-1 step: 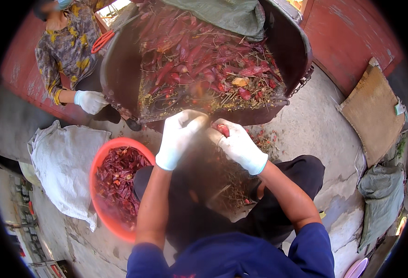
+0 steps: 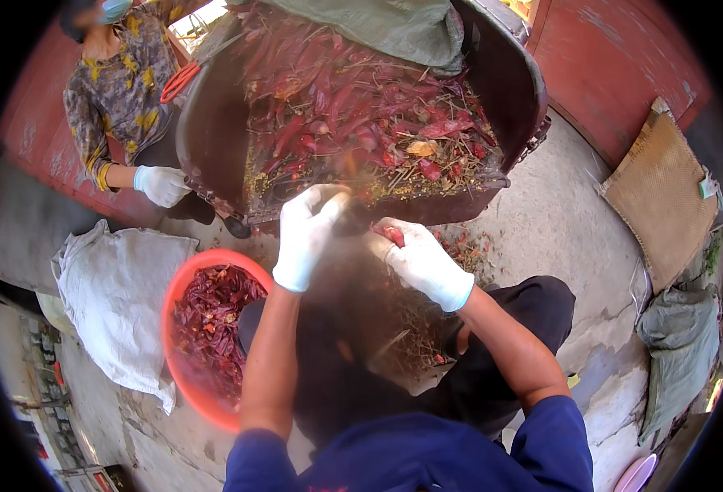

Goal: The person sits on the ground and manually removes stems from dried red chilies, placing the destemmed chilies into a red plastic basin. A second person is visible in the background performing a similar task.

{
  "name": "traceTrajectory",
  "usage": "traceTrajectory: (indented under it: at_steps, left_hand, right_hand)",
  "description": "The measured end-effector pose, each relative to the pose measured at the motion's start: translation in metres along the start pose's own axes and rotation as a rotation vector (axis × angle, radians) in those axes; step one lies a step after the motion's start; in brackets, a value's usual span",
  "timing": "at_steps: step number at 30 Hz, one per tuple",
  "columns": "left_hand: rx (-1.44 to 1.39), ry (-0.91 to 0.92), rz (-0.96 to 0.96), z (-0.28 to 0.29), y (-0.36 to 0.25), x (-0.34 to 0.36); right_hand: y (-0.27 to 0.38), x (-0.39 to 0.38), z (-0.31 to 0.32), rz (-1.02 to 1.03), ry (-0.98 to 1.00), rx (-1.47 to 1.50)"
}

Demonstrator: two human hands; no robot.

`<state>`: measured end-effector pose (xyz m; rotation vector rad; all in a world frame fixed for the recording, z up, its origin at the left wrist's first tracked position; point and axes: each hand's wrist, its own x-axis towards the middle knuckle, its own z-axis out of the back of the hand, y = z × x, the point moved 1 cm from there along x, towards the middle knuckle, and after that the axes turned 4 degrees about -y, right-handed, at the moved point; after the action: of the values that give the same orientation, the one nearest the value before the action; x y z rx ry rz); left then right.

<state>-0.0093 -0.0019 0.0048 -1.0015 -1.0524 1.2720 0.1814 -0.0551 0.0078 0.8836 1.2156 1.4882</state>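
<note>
My right hand (image 2: pixel 423 262), in a white glove, is closed around a dried red chili pepper (image 2: pixel 393 234), whose end shows above the curled fingers. Just left of it and slightly higher, my left hand (image 2: pixel 305 238) is gloved too, its thumb and fingers pinched together. Whatever lies between those fingertips is hidden in a dark, blurred patch. Both hands are apart, over the front edge of a metal cart (image 2: pixel 460 201) heaped with dried red chili peppers (image 2: pixel 353 115), stems and loose yellow seeds. By my left knee stands an orange-red basin (image 2: pixel 173 361) holding more dark red dried peppers (image 2: pixel 214 316).
A person (image 2: pixel 127 90) at the far left has a gloved hand (image 2: pixel 163 185) at the cart's corner. A white sack (image 2: pixel 111 295) lies left of the basin. Stems and scraps (image 2: pixel 415 328) litter the floor between my legs. Brown matting (image 2: pixel 656 193) and a green sack (image 2: pixel 679 344) lie right.
My left hand has moved a little left and away from the right one, widening the gap between them. My right hand keeps the chili pepper in nearly the same place.
</note>
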Motion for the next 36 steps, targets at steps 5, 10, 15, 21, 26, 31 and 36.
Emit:
traceTrajectory:
  at_steps: [5, 10, 15, 21, 26, 31, 36]
  left_hand:
    - [0.643, -0.15, -0.38, -0.005, 0.015, 0.065]
    - [1.125, -0.206, -0.409, -0.017, 0.037, 0.088]
    - [1.06, -0.318, -0.453, -0.009, 0.038, 0.09]
    - [0.048, -0.235, 0.005, 0.003, -0.006, 0.058]
    - [0.009, -0.193, -0.113, -0.016, -0.011, 0.028]
    - [0.5, -0.069, -0.727, -0.048, -0.007, -0.01]
    - [0.19, 0.156, -0.322, -0.032, 0.0, 0.006]
  right_hand:
    - [0.002, -0.001, 0.008, -0.041, 0.016, 0.198]
    - [0.002, 0.003, 0.014, 0.002, 0.038, 0.298]
    - [0.006, 0.005, 0.019, -0.057, 0.025, 0.395]
    - [0.01, 0.004, 0.023, -0.159, -0.148, 0.597]
    - [-0.003, 0.017, 0.017, -0.172, -0.308, 0.733]
    - [-0.012, 0.025, 0.007, 0.02, -0.38, 0.705]
    - [-0.012, 0.019, 0.019, -0.115, -0.504, 0.671]
